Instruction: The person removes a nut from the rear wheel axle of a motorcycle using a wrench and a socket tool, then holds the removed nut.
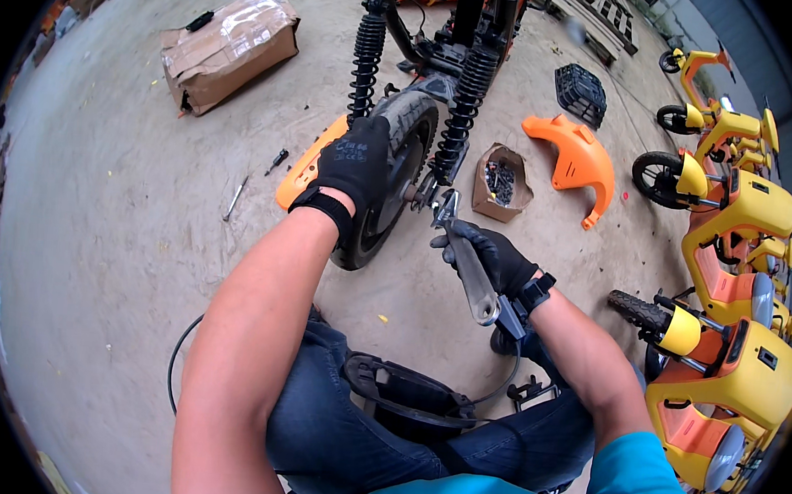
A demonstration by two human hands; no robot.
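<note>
My left hand (356,162), in a black glove, holds the tyre (412,115) of a wheel mounted beneath two black coil-spring shock absorbers (467,105); its fingertips are partly hidden. In my right hand (498,259), also gloved, is a grey adjustable wrench (471,271). The jaws of the wrench are up at the axle end, on the right side of the wheel and just below the spring. Whether they grip a nut there is too small to tell.
An open cardboard box of small hardware (500,183) stands right of the wheel, near an orange fender (575,159) and a black crate (581,93). A larger carton (231,47) lies far left. A metal tool (235,199) is on the floor. Yellow scooters (727,371) line the right.
</note>
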